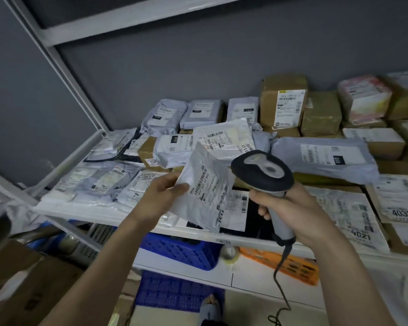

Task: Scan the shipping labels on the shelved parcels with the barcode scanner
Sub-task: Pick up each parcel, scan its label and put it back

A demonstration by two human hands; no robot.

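A white metal shelf [127,220] set against a dark grey wall is crowded with parcels: grey poly mailers at the left and centre, brown cartons [283,102] at the far right. A small grey mailer [205,191] is lifted off the near edge of the shelf, pinched at its left edge between thumb and fingers of the left hand [161,196], its shipping label [209,187] tilted to face the viewer. The barcode scanner [264,170] is gripped by its handle in the closed right hand [290,208], its head just right of the label, its cable hanging down. The step in hand appears to be the scan of this 1 mailer. Next, the scanner window would need aiming squarely at the barcode, the mailer kept flat, the trigger pressed.
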